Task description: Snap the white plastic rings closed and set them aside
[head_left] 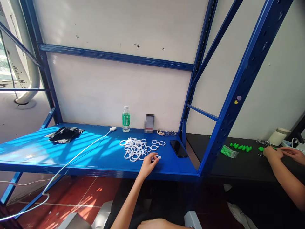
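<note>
My left hand reaches over the blue tabletop near its front edge. Its thumb and fingers are pinched on a white plastic ring with a small nub, partly hidden by the fingers. Just beyond and to the left lies a loose pile of similar white rings. Several more rings lie apart on the pile's right side. My right hand shows only in part at the bottom edge, low over my lap; its fingers are hidden.
A black phone lies to the right. Behind are a water bottle, a small upright device and eyeglasses. A white cable and black plastic bag lie left. Another person's hands work beside green pieces.
</note>
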`<state>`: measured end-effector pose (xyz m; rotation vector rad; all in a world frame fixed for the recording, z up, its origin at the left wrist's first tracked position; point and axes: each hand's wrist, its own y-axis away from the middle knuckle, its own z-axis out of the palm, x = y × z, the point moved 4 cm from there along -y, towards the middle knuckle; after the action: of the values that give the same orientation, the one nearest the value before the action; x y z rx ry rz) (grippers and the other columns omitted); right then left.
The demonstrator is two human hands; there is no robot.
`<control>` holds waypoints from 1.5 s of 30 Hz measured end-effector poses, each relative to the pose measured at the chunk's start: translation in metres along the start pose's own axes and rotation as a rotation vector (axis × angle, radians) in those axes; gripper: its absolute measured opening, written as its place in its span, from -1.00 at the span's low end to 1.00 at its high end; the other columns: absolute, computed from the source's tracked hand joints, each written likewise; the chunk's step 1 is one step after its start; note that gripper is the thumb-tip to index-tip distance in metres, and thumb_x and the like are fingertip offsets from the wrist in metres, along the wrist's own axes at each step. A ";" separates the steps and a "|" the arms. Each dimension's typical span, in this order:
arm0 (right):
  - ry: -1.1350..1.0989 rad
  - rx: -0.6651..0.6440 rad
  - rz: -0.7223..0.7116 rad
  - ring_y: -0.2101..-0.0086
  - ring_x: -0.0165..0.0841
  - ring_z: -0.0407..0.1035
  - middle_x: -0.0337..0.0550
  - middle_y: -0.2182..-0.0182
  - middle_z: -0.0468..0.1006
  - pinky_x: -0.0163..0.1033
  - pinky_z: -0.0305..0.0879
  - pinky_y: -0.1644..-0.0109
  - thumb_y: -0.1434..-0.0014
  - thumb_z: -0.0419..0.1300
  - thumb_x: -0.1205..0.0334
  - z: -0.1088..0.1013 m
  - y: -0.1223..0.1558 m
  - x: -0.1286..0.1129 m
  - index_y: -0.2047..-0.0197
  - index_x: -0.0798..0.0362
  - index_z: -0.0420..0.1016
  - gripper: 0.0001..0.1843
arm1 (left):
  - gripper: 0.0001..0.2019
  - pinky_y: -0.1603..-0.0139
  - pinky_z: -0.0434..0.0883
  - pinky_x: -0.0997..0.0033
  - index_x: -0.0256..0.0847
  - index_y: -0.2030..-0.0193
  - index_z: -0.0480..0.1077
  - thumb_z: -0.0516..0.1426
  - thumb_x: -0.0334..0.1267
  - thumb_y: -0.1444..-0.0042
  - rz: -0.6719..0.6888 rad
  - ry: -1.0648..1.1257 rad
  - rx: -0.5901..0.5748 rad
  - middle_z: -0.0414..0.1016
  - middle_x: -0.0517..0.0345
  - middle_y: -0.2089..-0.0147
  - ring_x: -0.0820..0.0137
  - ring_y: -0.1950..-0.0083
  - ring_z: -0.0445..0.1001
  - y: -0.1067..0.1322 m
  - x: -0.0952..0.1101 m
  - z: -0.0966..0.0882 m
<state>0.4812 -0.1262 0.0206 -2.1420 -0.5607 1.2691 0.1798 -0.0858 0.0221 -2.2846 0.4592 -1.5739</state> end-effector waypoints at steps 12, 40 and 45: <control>0.149 -0.301 -0.103 0.40 -0.18 0.54 -0.28 0.74 0.49 -0.37 0.12 0.65 0.13 0.22 -0.15 0.000 0.002 0.012 0.90 -0.01 0.19 -0.45 | -0.77 0.20 0.40 0.35 -0.19 0.44 0.32 0.07 -0.10 -0.12 0.018 0.016 0.003 0.51 0.03 0.06 0.26 0.10 0.49 -0.001 -0.001 0.001; 0.098 -1.223 -0.355 0.49 -0.43 0.33 -0.39 0.65 0.37 -0.42 0.12 0.49 0.21 0.40 0.22 0.237 0.070 -0.077 0.61 0.01 0.47 -0.83 | -0.76 0.15 0.40 0.32 -0.20 0.44 0.35 0.07 -0.10 -0.12 0.053 0.012 0.020 0.50 0.01 0.09 0.27 0.11 0.48 0.000 -0.002 0.003; 0.252 -1.392 -0.426 0.41 -0.41 0.24 -0.35 0.57 0.35 -0.41 0.07 0.45 0.08 0.34 0.22 0.243 0.080 -0.061 0.50 0.03 0.47 -0.87 | -0.76 0.16 0.40 0.34 -0.20 0.44 0.34 0.07 -0.10 -0.13 0.057 0.011 0.023 0.50 0.03 0.10 0.28 0.10 0.48 0.000 -0.001 0.003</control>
<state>0.2431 -0.1589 -0.0854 -2.8165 -2.0625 0.2492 0.1818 -0.0853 0.0199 -2.2264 0.5022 -1.5574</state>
